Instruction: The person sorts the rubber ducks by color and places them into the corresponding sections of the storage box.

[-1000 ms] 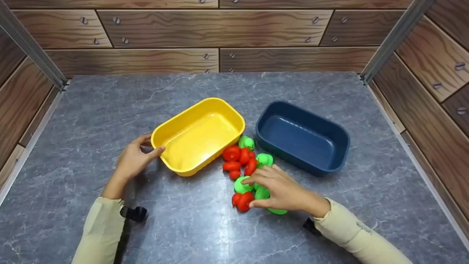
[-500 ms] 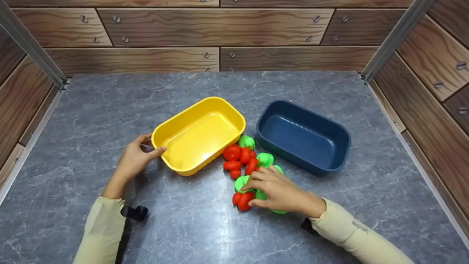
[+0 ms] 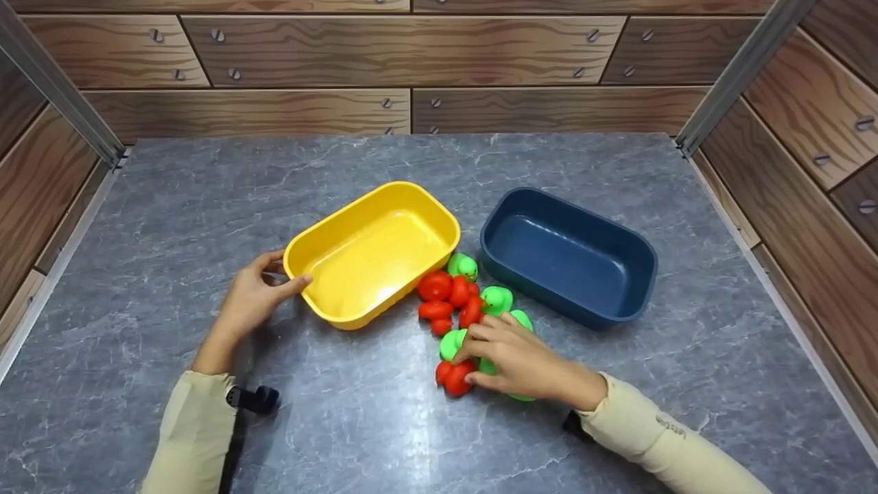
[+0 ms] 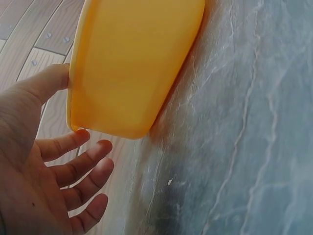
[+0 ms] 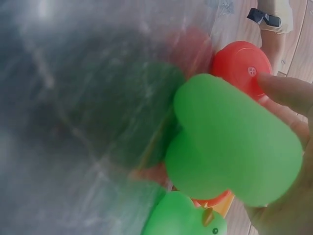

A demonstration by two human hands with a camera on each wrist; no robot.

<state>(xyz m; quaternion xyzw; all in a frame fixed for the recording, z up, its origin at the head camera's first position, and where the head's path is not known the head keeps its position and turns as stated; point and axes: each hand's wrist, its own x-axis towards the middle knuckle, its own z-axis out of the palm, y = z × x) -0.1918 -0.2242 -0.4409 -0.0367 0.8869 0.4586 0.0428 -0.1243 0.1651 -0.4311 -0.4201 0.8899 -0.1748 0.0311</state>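
Note:
My left hand (image 3: 250, 295) holds the near left corner of a yellow plastic bin (image 3: 374, 267), thumb over the rim (image 4: 72, 105) and a forefinger against the outside. A red rubber duck (image 3: 453, 381) lies at the front of a pile. My right hand (image 3: 518, 360) reaches over the pile, thumb and forefinger closed about that red duck, which still rests on the table. In the right wrist view the thumb touches the red duck (image 5: 240, 66), and a green rubber duck (image 5: 234, 142) lies under the palm. More red ducks (image 3: 434, 286) and green ducks (image 3: 496, 300) sit farther back.
A dark blue bin (image 3: 562, 257) with nothing in it stands at the right, behind the pile. The grey marbled table (image 3: 329, 418) has wood-patterned walls (image 3: 405, 51) at the back and sides. The yellow bin has bare inside walls.
My right hand has shifted slightly left and its forefinger and thumb have drawn in on the front red duck. The left hand and both bins have stayed in place.

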